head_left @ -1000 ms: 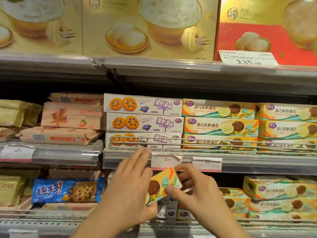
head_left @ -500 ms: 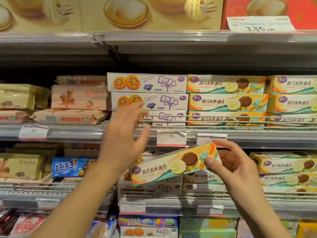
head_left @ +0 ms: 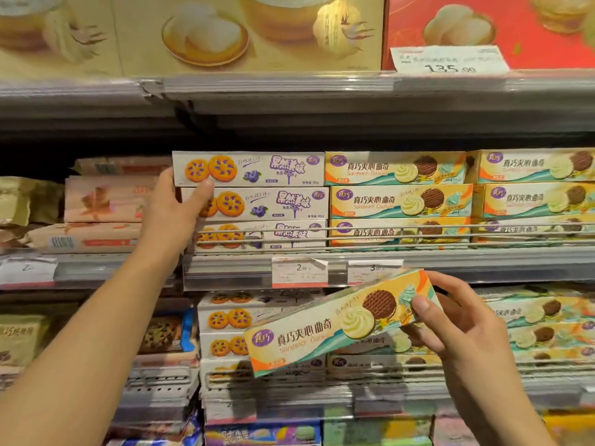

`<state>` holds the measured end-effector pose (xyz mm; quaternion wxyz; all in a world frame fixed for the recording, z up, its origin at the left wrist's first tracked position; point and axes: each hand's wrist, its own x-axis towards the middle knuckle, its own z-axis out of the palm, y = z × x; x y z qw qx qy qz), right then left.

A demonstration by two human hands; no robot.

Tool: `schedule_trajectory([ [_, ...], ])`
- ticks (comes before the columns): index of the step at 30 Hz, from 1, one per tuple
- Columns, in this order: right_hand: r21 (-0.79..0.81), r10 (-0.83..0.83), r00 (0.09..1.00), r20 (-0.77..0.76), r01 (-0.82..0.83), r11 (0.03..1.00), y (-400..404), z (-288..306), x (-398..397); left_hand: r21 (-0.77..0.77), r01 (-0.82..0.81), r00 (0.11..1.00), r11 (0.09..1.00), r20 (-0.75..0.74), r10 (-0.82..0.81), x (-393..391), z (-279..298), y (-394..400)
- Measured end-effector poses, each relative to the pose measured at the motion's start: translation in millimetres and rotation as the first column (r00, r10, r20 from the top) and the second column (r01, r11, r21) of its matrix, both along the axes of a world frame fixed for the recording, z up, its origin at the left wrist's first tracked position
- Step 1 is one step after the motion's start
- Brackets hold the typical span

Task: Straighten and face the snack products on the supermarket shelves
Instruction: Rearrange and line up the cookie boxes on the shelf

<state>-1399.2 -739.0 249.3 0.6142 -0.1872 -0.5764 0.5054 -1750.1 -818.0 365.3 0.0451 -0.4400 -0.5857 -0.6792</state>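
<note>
Presently my left hand [head_left: 175, 206] grips the blueberry cookie boxes' [head_left: 254, 186] end, my right hand [head_left: 450, 320] pinches an unshelved sandwich cookie box [head_left: 322, 333]; facing remains unfinished, I judge.

Warm, fairly bright store light from above, deep shadow under the upper shelf [head_left: 289, 123], overall soft focus with motion smear on lower rows and the price tag [head_left: 449, 59], wide-angle bowing at frame edges.
</note>
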Motion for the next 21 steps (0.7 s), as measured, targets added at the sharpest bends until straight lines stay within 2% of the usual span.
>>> schedule_trajectory([
  [10, -0.026, -0.076, 0.994, -0.073, 0.074, 0.997, 9.9, -0.1, 5.3, -0.013, -0.097, 0.993, 0.995, -0.063, 0.096, 3.6, -3.8, 10.5],
  [21, -0.067, -0.094, 0.993, -0.075, 0.089, 0.994, 11.8, -5.6, 6.7, -0.096, -0.041, 0.996, 0.995, -0.077, 0.033, -2.5, -1.2, 5.0],
])
